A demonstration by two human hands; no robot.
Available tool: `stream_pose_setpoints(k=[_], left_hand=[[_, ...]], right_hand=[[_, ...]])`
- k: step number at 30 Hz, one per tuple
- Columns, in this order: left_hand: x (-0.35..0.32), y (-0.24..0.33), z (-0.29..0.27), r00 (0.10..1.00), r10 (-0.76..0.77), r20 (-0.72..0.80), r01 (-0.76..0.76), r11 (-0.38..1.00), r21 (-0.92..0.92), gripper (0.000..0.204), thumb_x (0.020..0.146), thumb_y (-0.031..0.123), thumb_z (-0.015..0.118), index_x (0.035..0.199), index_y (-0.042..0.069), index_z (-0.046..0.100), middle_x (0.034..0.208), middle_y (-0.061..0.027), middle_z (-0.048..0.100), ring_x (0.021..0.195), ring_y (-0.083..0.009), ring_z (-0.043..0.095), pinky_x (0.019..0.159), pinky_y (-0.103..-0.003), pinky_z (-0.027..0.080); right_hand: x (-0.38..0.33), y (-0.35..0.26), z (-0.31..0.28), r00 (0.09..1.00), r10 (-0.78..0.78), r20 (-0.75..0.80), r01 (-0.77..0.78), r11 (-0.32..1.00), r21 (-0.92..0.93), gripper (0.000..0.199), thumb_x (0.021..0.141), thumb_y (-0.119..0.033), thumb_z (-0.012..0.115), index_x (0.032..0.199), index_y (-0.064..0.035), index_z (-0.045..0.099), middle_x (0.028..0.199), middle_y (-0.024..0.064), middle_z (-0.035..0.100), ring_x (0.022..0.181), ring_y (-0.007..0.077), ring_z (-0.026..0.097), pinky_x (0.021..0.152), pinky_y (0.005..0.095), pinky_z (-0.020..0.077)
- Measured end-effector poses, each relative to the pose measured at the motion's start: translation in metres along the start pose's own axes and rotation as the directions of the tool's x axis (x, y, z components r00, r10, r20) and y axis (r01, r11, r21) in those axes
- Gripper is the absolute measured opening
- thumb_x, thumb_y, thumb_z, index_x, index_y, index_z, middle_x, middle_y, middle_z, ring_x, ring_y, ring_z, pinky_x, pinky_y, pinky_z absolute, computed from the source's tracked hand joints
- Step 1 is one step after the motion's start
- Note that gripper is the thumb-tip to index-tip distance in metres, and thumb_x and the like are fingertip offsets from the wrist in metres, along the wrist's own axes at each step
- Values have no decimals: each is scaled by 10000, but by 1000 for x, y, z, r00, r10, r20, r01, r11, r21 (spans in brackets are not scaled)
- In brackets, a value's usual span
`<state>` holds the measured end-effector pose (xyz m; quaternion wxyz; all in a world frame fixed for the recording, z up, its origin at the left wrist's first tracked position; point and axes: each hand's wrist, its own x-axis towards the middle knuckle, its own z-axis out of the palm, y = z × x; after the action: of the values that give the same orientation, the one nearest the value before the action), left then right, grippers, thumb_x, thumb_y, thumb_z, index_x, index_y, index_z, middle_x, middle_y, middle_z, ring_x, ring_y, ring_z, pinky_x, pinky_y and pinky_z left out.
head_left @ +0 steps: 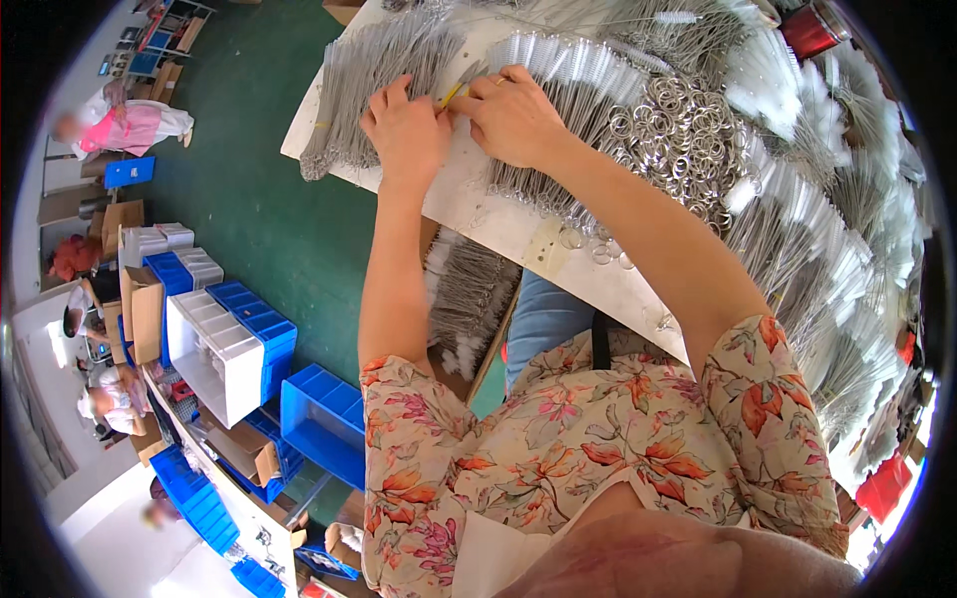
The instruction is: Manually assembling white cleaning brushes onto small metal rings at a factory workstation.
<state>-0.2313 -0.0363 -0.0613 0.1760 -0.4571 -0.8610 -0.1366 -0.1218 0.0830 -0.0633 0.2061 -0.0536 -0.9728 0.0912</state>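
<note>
Close together over the worktable, my left hand [410, 130] and my right hand [513, 115] meet at a thin yellow strip [452, 95]. Both hands appear to pinch it, thumbs and fingertips drawn in; a small grey pointed piece [473, 72] shows just beyond it, too small to name. Beside my left hand lies a row of thin wire brushes [344, 100] with looped ends toward the table edge. Under and beyond my right hand spreads another row of wire brushes [568, 75] with white bristles. What lies beneath my fingers is hidden.
A heap of metal rings [683, 140] sits right of my right forearm, with more brush piles [817, 289] beyond. A box of brushes [469, 299] stands below the white table edge [478, 221]. Blue crates [324, 424] and several people are to the left.
</note>
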Motion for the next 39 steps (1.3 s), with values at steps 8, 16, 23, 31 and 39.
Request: stream_pose_setpoints(k=[8, 16, 23, 31, 39], left_hand=[[-5, -7, 14, 988, -21, -154, 6, 995, -98, 96, 721, 173, 629, 751, 88, 598, 1217, -106, 507, 1120, -320, 423, 955, -474, 282], [-3, -2, 13, 981, -4, -192, -6, 999, -54, 166, 742, 163, 649, 887, 127, 575, 1192, -56, 520, 1116, -305, 433, 938, -476, 302], [-6, -4, 11, 985, 0, -174, -8, 999, -43, 171, 735, 179, 669, 876, 130, 586, 1182, -49, 523, 1109, -294, 440, 937, -474, 303], [-34, 6, -36, 951, -29, -307, -39, 977, -211, 224, 794, 172, 639, 991, 75, 593, 1190, -126, 513, 1143, -313, 429, 964, -453, 316], [-116, 8, -4, 668, -591, -452, 141, 697, -703, 483, 923, 197, 480, 1282, -77, 308, 1328, -228, 330, 1246, -322, 321, 1050, -435, 219]], right_hand=[[1, 1, -2, 1000, -11, 7, 12, 1000, -25, 232, 711, -209, 643, 938, -161, 637, 941, 27, 582, 928, 177, 574, 912, 325, 324], [2, 8, 3, 998, -67, 1, 66, 997, 32, 216, 649, -103, 621, 851, -178, 600, 874, -27, 571, 811, 166, 572, 899, 333, 339], [-2, 6, 0, 990, -130, 60, 128, 991, 37, 229, 651, -58, 603, 844, -181, 598, 824, -14, 541, 830, 162, 557, 907, 347, 350], [-5, 15, 8, 964, -63, -258, 113, 976, 186, 155, 670, -84, 615, 810, -139, 578, 825, 14, 553, 830, 206, 578, 899, 338, 403], [-4, 11, 5, 977, -111, -184, 133, 985, 114, 212, 638, -99, 635, 840, -125, 578, 842, 27, 567, 843, 229, 577, 892, 348, 411]])
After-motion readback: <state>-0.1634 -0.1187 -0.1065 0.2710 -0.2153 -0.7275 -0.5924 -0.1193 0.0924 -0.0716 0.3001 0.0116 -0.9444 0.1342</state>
